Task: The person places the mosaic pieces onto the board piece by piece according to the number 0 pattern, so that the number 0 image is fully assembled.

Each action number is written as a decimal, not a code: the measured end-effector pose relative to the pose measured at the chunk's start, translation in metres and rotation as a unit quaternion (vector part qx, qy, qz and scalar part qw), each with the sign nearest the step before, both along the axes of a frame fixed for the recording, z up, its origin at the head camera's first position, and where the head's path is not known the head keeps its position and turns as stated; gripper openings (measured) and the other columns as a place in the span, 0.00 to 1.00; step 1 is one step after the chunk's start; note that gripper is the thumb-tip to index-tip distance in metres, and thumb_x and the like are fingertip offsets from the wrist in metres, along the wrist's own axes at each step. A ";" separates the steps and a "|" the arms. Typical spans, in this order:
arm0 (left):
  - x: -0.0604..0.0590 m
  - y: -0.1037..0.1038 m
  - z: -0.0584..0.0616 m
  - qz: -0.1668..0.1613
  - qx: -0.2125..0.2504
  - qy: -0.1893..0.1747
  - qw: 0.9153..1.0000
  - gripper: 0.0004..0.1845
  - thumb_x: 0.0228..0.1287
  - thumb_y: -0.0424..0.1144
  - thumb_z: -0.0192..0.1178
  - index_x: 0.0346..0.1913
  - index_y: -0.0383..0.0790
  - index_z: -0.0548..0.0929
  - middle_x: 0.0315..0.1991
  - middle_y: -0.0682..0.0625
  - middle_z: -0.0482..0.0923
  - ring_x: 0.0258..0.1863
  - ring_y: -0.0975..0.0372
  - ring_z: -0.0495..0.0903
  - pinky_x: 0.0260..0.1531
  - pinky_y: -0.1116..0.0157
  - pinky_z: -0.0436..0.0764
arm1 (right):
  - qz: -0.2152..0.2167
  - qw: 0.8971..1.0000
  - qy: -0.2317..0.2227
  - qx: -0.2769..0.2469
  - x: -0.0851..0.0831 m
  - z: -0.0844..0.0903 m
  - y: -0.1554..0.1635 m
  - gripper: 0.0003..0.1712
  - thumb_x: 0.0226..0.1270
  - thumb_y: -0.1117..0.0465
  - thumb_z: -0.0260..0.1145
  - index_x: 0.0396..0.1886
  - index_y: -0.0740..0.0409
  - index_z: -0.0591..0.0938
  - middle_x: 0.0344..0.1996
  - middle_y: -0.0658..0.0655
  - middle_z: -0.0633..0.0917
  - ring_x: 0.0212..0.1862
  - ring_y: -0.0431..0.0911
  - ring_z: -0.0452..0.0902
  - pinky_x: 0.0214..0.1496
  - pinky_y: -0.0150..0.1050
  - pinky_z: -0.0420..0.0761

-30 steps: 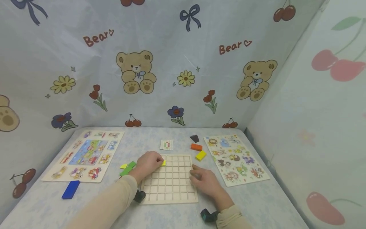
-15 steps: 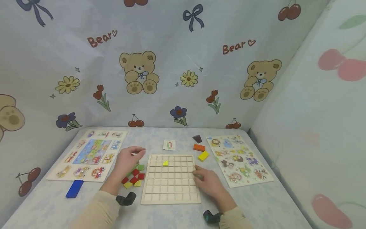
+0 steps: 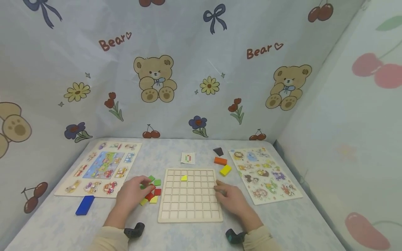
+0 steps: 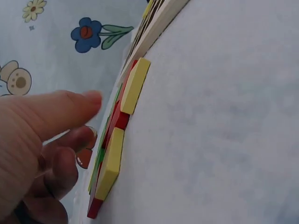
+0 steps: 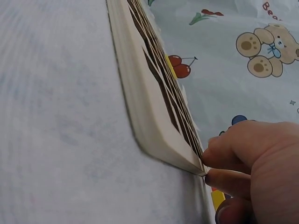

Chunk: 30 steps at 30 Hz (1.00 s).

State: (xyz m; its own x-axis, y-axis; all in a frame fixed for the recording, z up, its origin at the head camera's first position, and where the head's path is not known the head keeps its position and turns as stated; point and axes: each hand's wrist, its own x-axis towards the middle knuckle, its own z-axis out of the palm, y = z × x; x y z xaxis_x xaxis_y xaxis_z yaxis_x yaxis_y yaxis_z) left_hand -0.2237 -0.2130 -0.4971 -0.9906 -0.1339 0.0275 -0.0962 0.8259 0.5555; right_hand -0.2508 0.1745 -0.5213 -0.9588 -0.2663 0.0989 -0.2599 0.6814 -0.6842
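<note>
From my remote seat this reads as a child's play corner rigged up for recording rather than a real room: printed sheeting (image 3: 188,69) with teddy bears, bows, cherries, flowers and the word "Bear" walls in the bench (image 3: 282,223) at the back and on both sides. What lies on it says toys, namely a wooden grid board (image 3: 190,209), a heap of coloured square tiles (image 3: 152,191), a vehicle peg puzzle (image 3: 103,167) and an animal peg puzzle (image 3: 263,174).
</note>
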 end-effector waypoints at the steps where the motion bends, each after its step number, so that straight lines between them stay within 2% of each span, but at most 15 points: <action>1: -0.001 0.002 -0.001 -0.003 -0.007 -0.002 1.000 0.20 0.62 0.51 0.73 0.54 0.46 0.87 0.48 0.50 0.86 0.47 0.53 0.84 0.43 0.50 0.82 | 0.001 1.000 0.000 -0.001 -0.001 0.000 0.000 0.16 0.72 0.58 0.66 0.56 0.53 0.88 0.69 0.54 0.79 0.73 0.57 0.72 0.72 0.59 0.69; 5: -0.003 0.005 -0.008 0.003 -0.016 -0.001 1.000 0.21 0.61 0.47 0.74 0.56 0.45 0.87 0.50 0.48 0.85 0.52 0.51 0.83 0.48 0.47 0.81 | 0.002 1.000 0.001 -0.001 -0.003 -0.001 0.000 0.15 0.72 0.58 0.67 0.55 0.53 0.88 0.69 0.54 0.79 0.72 0.57 0.72 0.72 0.58 0.70; 12: -0.003 0.009 -0.017 0.006 -0.011 0.001 1.000 0.21 0.60 0.45 0.74 0.55 0.46 0.87 0.52 0.48 0.85 0.54 0.50 0.83 0.47 0.47 0.81 | 0.007 1.000 0.007 0.026 0.000 -0.001 -0.002 0.17 0.70 0.58 0.69 0.57 0.54 0.87 0.69 0.56 0.79 0.72 0.57 0.73 0.71 0.58 0.71; 17: -0.001 0.012 -0.015 0.010 -0.018 0.011 1.000 0.20 0.59 0.42 0.75 0.54 0.44 0.87 0.52 0.47 0.85 0.53 0.49 0.83 0.45 0.47 0.81 | 0.000 0.999 -0.001 0.037 0.001 0.001 -0.005 0.19 0.69 0.58 0.68 0.59 0.54 0.86 0.70 0.57 0.78 0.72 0.58 0.72 0.71 0.59 0.71; 25: 0.000 0.015 -0.014 0.008 -0.013 0.008 1.000 0.22 0.60 0.41 0.74 0.58 0.43 0.87 0.57 0.43 0.85 0.58 0.45 0.81 0.52 0.45 0.80 | -0.001 0.999 0.003 0.052 0.000 -0.001 -0.005 0.20 0.68 0.58 0.68 0.59 0.52 0.86 0.70 0.55 0.78 0.72 0.58 0.72 0.71 0.59 0.71; 30: -0.002 0.014 -0.017 0.011 0.000 0.008 1.000 0.22 0.61 0.41 0.74 0.59 0.43 0.86 0.57 0.44 0.85 0.58 0.46 0.81 0.53 0.45 0.80 | 0.001 0.999 0.003 0.048 -0.001 -0.001 -0.004 0.20 0.67 0.58 0.68 0.59 0.52 0.87 0.70 0.55 0.78 0.72 0.58 0.72 0.72 0.59 0.70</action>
State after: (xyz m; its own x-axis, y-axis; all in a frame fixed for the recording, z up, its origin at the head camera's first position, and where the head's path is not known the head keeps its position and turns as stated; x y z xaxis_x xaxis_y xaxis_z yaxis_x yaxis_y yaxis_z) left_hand -0.2253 -0.1990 -0.5138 -0.9868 -0.1559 0.0434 -0.1055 0.8232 0.5579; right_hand -0.2517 0.1703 -0.5227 -0.9576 -0.2770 0.0791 -0.2657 0.7428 -0.6146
